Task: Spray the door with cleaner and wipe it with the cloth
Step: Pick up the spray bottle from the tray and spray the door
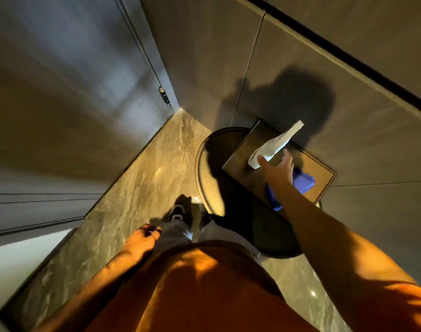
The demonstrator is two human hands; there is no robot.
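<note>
A white spray bottle (pixel 277 143) sits tilted on a square brown tray (pixel 238 154) at the right. My right hand (pixel 276 170) reaches over the tray with its fingers spread. The thumb touches the bottle's near end and the fingers lie beside it, without closing around it. A blue cloth (pixel 304 183) lies on the tray, partly hidden under my right hand and wrist. My left hand (pixel 145 237) hangs by my thigh with its fingers curled and nothing in it. The dark grey door (pixel 68 99) fills the left side, with a hinge (pixel 164 94) at its far edge.
The tray rests on a round dark table (pixel 207 164) against a grey panelled wall (pixel 348 68). My shoe (pixel 177 213) stands on the brown marble floor (pixel 142 176) between door and table. My orange shirt fills the bottom of the view.
</note>
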